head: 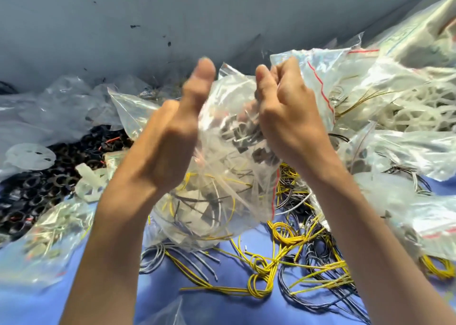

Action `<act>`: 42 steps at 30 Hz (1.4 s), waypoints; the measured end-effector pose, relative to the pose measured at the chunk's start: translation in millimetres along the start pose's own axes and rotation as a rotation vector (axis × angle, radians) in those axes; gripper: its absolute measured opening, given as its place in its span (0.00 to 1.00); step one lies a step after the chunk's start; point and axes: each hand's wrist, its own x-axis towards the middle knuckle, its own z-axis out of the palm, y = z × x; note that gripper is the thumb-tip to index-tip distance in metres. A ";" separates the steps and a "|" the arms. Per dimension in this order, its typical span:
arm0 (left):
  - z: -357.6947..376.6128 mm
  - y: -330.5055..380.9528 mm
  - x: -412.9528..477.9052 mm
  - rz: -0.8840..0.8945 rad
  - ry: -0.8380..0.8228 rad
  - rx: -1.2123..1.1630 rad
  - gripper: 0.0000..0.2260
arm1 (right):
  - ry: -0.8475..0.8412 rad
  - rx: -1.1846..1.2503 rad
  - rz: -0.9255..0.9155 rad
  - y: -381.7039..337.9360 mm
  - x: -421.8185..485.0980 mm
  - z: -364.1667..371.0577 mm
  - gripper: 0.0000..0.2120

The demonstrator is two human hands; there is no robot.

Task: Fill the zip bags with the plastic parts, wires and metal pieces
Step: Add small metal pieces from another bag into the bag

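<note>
Head view has both hands raised over the middle of the surface with one zip bag between them. My right hand has its fingers curled tight, pinching the bag's crumpled top edge. My left hand lies against the bag's left side with the thumb standing straight up. Its fingers are hidden behind blurred plastic, so I cannot tell how they lie. The bag hangs clear of the blue surface and already holds dark plastic parts and yellow and grey wires. I judge this one loaded and at the closing step.

Several filled bags lie around it: one at lower left and a heap to the right. Plenty is left. Loose yellow and grey wires sprawl just below the bag, a pile of black rings sits to the left with white plastic pieces beside it, and white strips are heaped on the right.

Room is tight. The grey wall closes off the far side and clutter hems both flanks. Bare surface shows only in the near strip between my forearms.
</note>
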 end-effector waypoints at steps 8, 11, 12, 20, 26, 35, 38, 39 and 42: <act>1.1 -13.3 9.5 -0.013 0.053 0.137 0.16 | -0.318 0.002 -0.061 -7.3 -3.0 -7.0 0.11; -0.4 -13.8 10.5 -0.009 0.042 0.166 0.11 | -0.485 0.002 -0.070 -4.1 -4.0 -13.9 0.17; -0.5 -13.4 11.0 -0.002 0.037 0.172 0.09 | -0.520 0.010 -0.070 -2.2 -3.4 -15.6 0.20; -7.2 4.6 0.2 0.028 -0.012 0.320 0.18 | -0.700 0.053 -0.095 5.0 6.4 -34.1 0.16; -8.9 16.0 -8.1 0.088 -0.045 0.359 0.22 | -0.669 0.145 -0.085 1.2 7.0 -58.2 0.13; -14.5 11.7 -13.3 0.151 -0.059 0.460 0.23 | -0.628 0.075 -0.131 -10.9 -2.2 -62.1 0.09; -17.4 9.7 -13.2 0.132 -0.055 0.414 0.14 | -0.645 0.035 -0.152 -14.6 -3.6 -56.5 0.08; -17.6 9.3 -13.0 0.125 -0.052 0.405 0.13 | -0.647 0.029 -0.157 -15.4 -3.6 -55.8 0.08; -18.3 7.3 -11.9 0.112 -0.051 0.383 0.11 | -0.640 0.030 -0.165 -16.4 -3.1 -55.4 0.08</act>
